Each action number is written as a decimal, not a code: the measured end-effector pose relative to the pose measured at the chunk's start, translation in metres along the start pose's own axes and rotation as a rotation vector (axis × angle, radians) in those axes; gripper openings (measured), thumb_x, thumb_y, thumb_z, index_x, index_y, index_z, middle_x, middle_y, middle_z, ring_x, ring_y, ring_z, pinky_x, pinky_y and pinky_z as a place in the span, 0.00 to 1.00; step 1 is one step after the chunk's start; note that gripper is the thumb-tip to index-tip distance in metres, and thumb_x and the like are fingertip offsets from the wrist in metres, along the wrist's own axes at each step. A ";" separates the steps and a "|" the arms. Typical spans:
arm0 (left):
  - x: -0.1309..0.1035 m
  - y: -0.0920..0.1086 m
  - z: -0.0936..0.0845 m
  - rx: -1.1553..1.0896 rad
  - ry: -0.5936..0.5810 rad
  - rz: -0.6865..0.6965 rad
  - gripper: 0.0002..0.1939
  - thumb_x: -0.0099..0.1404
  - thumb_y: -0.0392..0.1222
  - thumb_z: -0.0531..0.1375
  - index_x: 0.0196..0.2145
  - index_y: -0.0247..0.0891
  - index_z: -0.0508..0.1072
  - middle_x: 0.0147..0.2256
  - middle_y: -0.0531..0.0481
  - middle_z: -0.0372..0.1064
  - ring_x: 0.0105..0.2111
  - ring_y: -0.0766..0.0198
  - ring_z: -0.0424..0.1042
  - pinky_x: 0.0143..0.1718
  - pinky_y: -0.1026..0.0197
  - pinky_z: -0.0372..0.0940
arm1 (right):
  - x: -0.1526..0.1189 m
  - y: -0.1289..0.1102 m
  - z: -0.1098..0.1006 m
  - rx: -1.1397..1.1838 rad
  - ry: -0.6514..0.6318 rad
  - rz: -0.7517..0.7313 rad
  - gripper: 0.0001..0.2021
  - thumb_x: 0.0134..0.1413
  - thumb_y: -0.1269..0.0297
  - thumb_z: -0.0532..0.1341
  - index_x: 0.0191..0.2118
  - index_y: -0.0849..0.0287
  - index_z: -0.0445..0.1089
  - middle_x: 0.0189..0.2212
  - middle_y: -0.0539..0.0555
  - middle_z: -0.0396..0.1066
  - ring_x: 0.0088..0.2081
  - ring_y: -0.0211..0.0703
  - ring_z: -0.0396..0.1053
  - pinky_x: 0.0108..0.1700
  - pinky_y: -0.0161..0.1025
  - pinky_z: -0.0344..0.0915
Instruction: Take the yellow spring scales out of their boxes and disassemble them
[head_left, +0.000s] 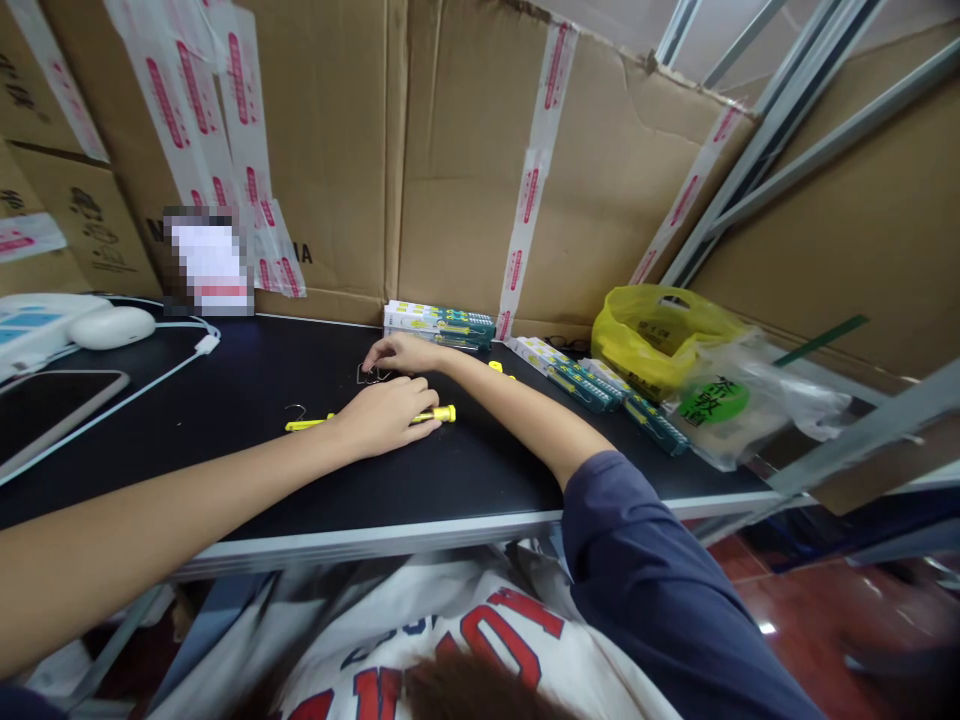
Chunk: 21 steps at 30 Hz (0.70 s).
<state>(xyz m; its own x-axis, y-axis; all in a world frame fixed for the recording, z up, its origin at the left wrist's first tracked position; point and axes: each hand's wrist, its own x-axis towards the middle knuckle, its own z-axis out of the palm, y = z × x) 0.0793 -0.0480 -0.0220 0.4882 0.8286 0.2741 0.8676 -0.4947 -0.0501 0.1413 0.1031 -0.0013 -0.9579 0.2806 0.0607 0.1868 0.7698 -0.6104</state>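
On the black tabletop, my left hand is closed over a yellow tool. The tool's thicker yellow end sticks out to the right of my fingers, and a narrow yellow part shows to the left of the hand. A thin curved wire hook lies at that left end. Just beyond, my right hand reaches down with bent fingers at some small metal wire pieces. Its fingertips are together at the pieces; whether one is pinched is too small to tell.
Behind my hands lie stacked green-and-white packages, with more packages at the right. A yellow bag and a clear bag stand farther right. At left are a phone, white cable and white device. Cardboard rises behind.
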 end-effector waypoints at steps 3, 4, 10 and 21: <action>0.000 0.000 -0.001 -0.008 -0.005 -0.002 0.16 0.69 0.49 0.49 0.43 0.37 0.71 0.39 0.45 0.68 0.40 0.55 0.68 0.36 0.59 0.61 | 0.003 0.004 0.001 0.024 -0.050 -0.028 0.16 0.51 0.85 0.51 0.33 0.65 0.74 0.35 0.53 0.76 0.38 0.31 0.70 0.44 0.31 0.65; 0.000 0.000 -0.001 -0.010 -0.007 -0.001 0.16 0.69 0.49 0.49 0.43 0.37 0.71 0.39 0.45 0.68 0.40 0.56 0.68 0.36 0.59 0.61 | 0.003 0.005 0.001 0.020 -0.047 -0.031 0.16 0.50 0.86 0.50 0.33 0.66 0.73 0.35 0.53 0.76 0.38 0.32 0.70 0.45 0.32 0.65; 0.000 -0.001 -0.001 -0.001 -0.002 0.006 0.18 0.70 0.50 0.48 0.43 0.37 0.70 0.39 0.46 0.68 0.39 0.57 0.69 0.34 0.60 0.61 | 0.007 0.008 0.009 -0.147 0.073 -0.088 0.20 0.41 0.88 0.50 0.37 0.65 0.70 0.34 0.51 0.73 0.35 0.33 0.66 0.42 0.34 0.64; 0.000 -0.006 -0.001 -0.005 -0.008 -0.001 0.15 0.70 0.49 0.50 0.43 0.38 0.71 0.39 0.47 0.68 0.40 0.58 0.69 0.37 0.61 0.61 | -0.021 0.010 0.003 -0.117 0.254 -0.093 0.13 0.47 0.83 0.53 0.36 0.65 0.69 0.35 0.53 0.72 0.36 0.36 0.67 0.43 0.36 0.63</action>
<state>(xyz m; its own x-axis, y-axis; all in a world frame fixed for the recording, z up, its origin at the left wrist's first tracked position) 0.0744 -0.0451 -0.0208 0.4878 0.8312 0.2669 0.8679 -0.4947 -0.0453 0.1630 0.1032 -0.0112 -0.8896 0.3288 0.3171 0.1386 0.8558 -0.4984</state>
